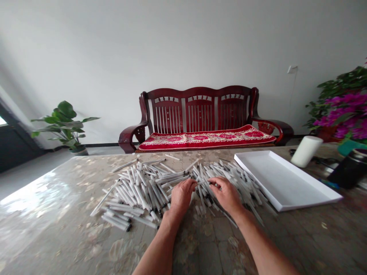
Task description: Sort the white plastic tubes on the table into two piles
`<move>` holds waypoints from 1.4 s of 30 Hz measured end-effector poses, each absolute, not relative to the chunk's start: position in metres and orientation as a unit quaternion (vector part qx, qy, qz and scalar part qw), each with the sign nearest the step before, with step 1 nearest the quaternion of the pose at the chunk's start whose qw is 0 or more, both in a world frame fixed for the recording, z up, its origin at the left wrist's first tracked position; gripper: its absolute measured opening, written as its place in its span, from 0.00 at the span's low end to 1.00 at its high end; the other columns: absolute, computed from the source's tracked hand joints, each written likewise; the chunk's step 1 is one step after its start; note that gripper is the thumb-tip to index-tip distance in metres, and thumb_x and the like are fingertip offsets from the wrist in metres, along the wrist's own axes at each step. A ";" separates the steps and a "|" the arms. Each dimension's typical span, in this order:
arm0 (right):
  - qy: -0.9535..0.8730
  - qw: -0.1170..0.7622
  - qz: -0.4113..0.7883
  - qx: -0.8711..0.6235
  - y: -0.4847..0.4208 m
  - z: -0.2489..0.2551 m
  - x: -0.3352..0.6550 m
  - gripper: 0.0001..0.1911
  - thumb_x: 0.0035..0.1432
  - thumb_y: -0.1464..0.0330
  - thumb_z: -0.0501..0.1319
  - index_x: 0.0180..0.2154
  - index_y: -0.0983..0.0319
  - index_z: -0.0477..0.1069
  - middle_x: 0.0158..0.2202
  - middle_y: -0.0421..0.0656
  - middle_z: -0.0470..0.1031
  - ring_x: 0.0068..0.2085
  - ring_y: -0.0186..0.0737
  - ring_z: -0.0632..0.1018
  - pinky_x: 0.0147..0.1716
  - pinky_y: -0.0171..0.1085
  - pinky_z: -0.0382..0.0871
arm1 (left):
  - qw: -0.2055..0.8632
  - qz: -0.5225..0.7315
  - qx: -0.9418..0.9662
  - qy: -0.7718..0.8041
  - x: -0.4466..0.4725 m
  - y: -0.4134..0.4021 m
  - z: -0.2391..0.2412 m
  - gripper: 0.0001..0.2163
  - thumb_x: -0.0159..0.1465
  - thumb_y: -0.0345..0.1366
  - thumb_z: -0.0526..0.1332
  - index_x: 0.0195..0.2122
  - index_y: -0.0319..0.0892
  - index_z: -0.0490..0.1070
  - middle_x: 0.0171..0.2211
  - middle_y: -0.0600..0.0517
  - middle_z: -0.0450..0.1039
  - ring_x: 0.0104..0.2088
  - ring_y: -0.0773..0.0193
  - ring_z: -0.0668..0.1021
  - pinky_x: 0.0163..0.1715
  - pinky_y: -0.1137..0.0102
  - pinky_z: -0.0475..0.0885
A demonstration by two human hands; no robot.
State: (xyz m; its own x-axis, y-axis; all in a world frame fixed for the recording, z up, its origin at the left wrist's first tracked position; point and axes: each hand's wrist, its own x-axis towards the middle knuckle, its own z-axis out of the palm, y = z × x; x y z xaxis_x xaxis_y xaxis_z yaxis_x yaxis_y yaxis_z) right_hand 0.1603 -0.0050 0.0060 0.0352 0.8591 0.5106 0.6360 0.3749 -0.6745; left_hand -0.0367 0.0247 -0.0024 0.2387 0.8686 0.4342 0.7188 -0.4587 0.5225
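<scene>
My left hand (182,194) and my right hand (226,193) face each other above the middle of a heap. Between their fingertips lies a slim whitish pen (203,183), level, with a dark end at my right fingers. Both hands are closed in a pinch, the left on the pale end and the right on the dark end. Around and beneath them are many loose pens with clear or white barrels and some black ends. One pile of pens (140,187) spreads to the left, and another pile of pens (243,183) lies to the right, partly behind my right hand.
A shallow white tray (289,181) stands right of the pens on the patterned table (71,229). Beyond it are a white cylinder (306,151) and a dark cup-like object (349,168). A wooden bench (200,110) and potted plant (65,122) stand past the table.
</scene>
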 end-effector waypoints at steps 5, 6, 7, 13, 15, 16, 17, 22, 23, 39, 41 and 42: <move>-0.671 0.481 0.127 -0.551 -0.007 0.006 0.156 0.11 0.59 0.65 0.57 0.38 0.57 0.78 0.37 0.43 0.80 0.37 0.41 0.78 0.39 0.38 0.70 | 0.077 0.368 0.801 0.466 -0.031 0.020 -0.001 0.07 0.65 0.33 0.58 0.35 0.46 0.76 0.29 0.52 0.79 0.32 0.62 0.79 0.34 0.71 0.69; -0.667 0.484 0.128 -0.551 -0.007 0.006 0.154 0.10 0.59 0.65 0.57 0.37 0.57 0.78 0.35 0.43 0.80 0.36 0.41 0.78 0.38 0.37 0.70 | 0.073 0.371 0.804 0.458 -0.030 0.019 -0.001 0.07 0.65 0.34 0.58 0.36 0.46 0.76 0.29 0.52 0.79 0.32 0.62 0.79 0.34 0.71 0.70; -0.664 0.487 0.127 -0.552 -0.007 0.005 0.153 0.10 0.58 0.65 0.57 0.34 0.57 0.78 0.34 0.43 0.79 0.35 0.41 0.77 0.38 0.37 0.70 | 0.070 0.373 0.807 0.453 -0.029 0.018 -0.001 0.06 0.65 0.34 0.59 0.36 0.46 0.76 0.29 0.52 0.79 0.32 0.62 0.80 0.34 0.71 0.70; -0.595 0.557 0.091 -0.572 -0.002 0.002 0.162 0.11 0.57 0.61 0.56 0.31 0.59 0.74 0.32 0.44 0.78 0.36 0.43 0.77 0.38 0.39 0.70 | 0.037 0.370 0.798 0.474 -0.036 0.020 0.000 0.06 0.65 0.34 0.59 0.36 0.46 0.77 0.32 0.52 0.80 0.35 0.61 0.80 0.36 0.70 0.70; -0.531 0.604 0.077 -0.590 0.001 0.003 0.173 0.14 0.57 0.58 0.56 0.33 0.60 0.73 0.32 0.45 0.78 0.35 0.44 0.77 0.37 0.40 0.70 | 0.010 0.379 0.777 0.503 -0.042 0.022 0.000 0.06 0.66 0.34 0.59 0.37 0.46 0.77 0.33 0.51 0.81 0.35 0.60 0.80 0.37 0.69 0.70; -0.490 0.628 0.074 -0.600 0.002 0.004 0.179 0.15 0.56 0.56 0.56 0.34 0.60 0.72 0.31 0.45 0.77 0.33 0.43 0.76 0.36 0.39 0.70 | -0.005 0.383 0.766 0.517 -0.045 0.023 0.000 0.06 0.66 0.34 0.59 0.37 0.46 0.77 0.34 0.51 0.81 0.36 0.60 0.80 0.37 0.69 0.70; -0.452 0.650 0.072 -0.607 0.002 0.005 0.184 0.16 0.56 0.56 0.56 0.34 0.61 0.72 0.30 0.44 0.77 0.31 0.42 0.75 0.34 0.39 0.70 | -0.017 0.385 0.757 0.528 -0.047 0.024 0.000 0.06 0.66 0.34 0.59 0.38 0.46 0.77 0.34 0.51 0.81 0.36 0.59 0.80 0.37 0.68 0.70; -0.389 0.668 0.043 -0.634 0.000 0.010 0.195 0.17 0.55 0.55 0.57 0.34 0.62 0.72 0.29 0.44 0.75 0.29 0.41 0.73 0.32 0.38 0.67 | -0.021 0.356 0.788 0.501 -0.044 0.023 -0.002 0.05 0.64 0.34 0.62 0.39 0.47 0.77 0.35 0.51 0.81 0.38 0.59 0.80 0.39 0.67 0.70; -0.398 0.652 0.031 -0.644 -0.001 0.010 0.195 0.17 0.55 0.55 0.57 0.33 0.62 0.72 0.30 0.45 0.75 0.29 0.42 0.73 0.32 0.38 0.67 | -0.015 0.352 0.800 0.486 -0.041 0.022 -0.003 0.05 0.64 0.34 0.63 0.39 0.47 0.77 0.35 0.51 0.81 0.38 0.58 0.80 0.39 0.67 0.71; -0.591 0.561 0.133 -0.564 -0.017 0.019 0.156 0.18 0.64 0.56 0.49 0.38 0.59 0.73 0.34 0.45 0.78 0.34 0.42 0.76 0.35 0.39 0.68 | 0.666 0.660 0.218 0.269 -0.017 0.027 0.005 0.13 0.55 0.29 0.70 0.41 0.41 0.73 0.32 0.53 0.79 0.35 0.66 0.83 0.41 0.70 0.78; -0.630 0.499 0.227 -0.549 -0.023 0.021 0.142 0.20 0.66 0.55 0.48 0.33 0.58 0.72 0.27 0.42 0.76 0.28 0.40 0.75 0.30 0.37 0.67 | 0.692 0.652 0.182 0.251 -0.013 0.023 0.009 0.11 0.55 0.26 0.70 0.37 0.41 0.72 0.31 0.53 0.79 0.37 0.64 0.83 0.41 0.70 0.79; -0.640 0.473 0.268 -0.543 -0.026 0.021 0.136 0.22 0.67 0.54 0.47 0.31 0.58 0.71 0.24 0.41 0.75 0.26 0.40 0.75 0.27 0.36 0.65 | 0.697 0.650 0.177 0.246 -0.011 0.020 0.010 0.10 0.55 0.26 0.70 0.36 0.41 0.71 0.32 0.53 0.79 0.38 0.62 0.83 0.41 0.70 0.79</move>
State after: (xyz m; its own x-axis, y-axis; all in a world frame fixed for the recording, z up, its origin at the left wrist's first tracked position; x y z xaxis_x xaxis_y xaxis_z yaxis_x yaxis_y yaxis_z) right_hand 0.1358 -0.0257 0.0214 0.0365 0.9488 0.3139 0.4420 0.2663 -0.8566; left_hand -0.0106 0.0201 0.0101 0.0344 0.9930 -0.1126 -0.8188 0.0926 0.5665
